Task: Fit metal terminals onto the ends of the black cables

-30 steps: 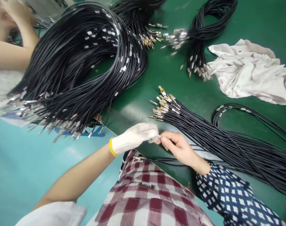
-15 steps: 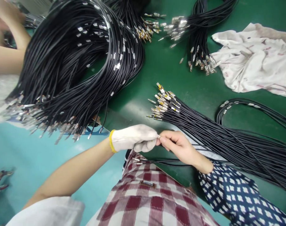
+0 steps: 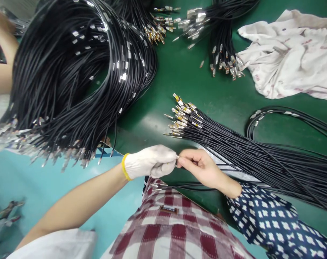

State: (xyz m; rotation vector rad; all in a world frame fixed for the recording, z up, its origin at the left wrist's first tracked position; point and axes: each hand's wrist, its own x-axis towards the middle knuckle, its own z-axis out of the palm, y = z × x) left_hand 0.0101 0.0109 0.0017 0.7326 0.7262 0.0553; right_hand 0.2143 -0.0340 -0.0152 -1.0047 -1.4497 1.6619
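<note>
My left hand [image 3: 152, 162], in a white glove with a yellow cuff, and my bare right hand [image 3: 199, 168] meet at the table's near edge. Together their fingertips pinch a small metal terminal [image 3: 177, 157] on a thin black wire. Just beyond my right hand lies a straight bundle of black wires [image 3: 249, 151] with gold and silver terminals fanned at its left end. A few loose wires [image 3: 179, 186] run under my right wrist.
A large coil of black wires [image 3: 72, 75] with silver terminals overhangs the green table [image 3: 185, 86] at left. More wire bundles [image 3: 222, 39] lie at the back. A crumpled white cloth [image 3: 290, 54] sits at back right. Another person's arm [image 3: 1, 68] shows at far left.
Both hands stay pinched together on the terminal and have shifted slightly left. The view has tilted, so the table's objects sit higher in the frame.
</note>
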